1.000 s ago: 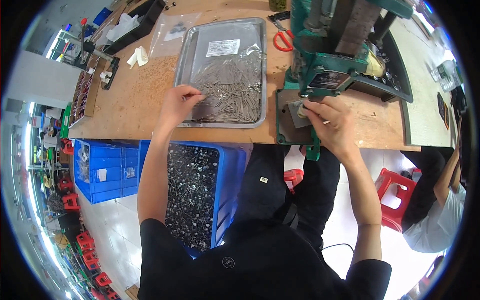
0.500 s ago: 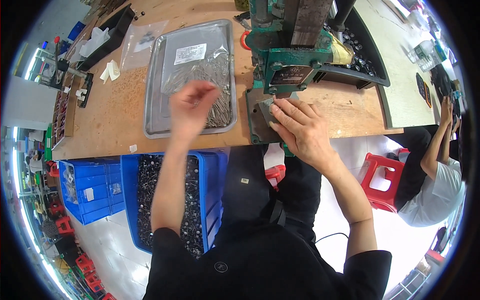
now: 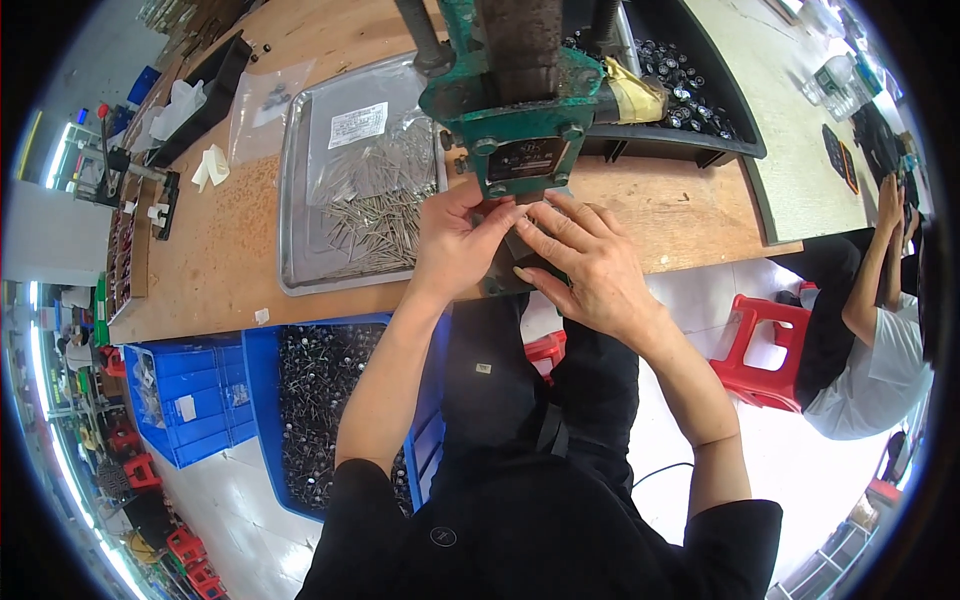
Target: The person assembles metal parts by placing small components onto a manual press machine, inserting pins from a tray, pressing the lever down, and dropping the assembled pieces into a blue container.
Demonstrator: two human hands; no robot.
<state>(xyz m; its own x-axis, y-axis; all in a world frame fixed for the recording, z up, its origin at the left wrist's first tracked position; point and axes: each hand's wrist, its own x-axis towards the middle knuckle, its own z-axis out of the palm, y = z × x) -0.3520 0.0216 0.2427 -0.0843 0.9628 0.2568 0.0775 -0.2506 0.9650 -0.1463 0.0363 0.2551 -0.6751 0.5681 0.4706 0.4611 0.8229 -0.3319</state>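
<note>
Left hand [image 3: 452, 243], fingertips together, has joined thumb-splayed right hand [image 3: 592, 262] at green press [image 3: 522, 124], thin silvery pins [image 3: 378, 222] to its left.

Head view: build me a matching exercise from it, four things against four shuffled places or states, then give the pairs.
1. metal tray
2. green press
3. larger blue bin
4. black bin right of the press

A. lower than the wooden table
B. holds round dark parts
C. holds thin metal pins
D. rises beyond the left hand and right hand

Pairs: 1-C, 2-D, 3-A, 4-B
</note>
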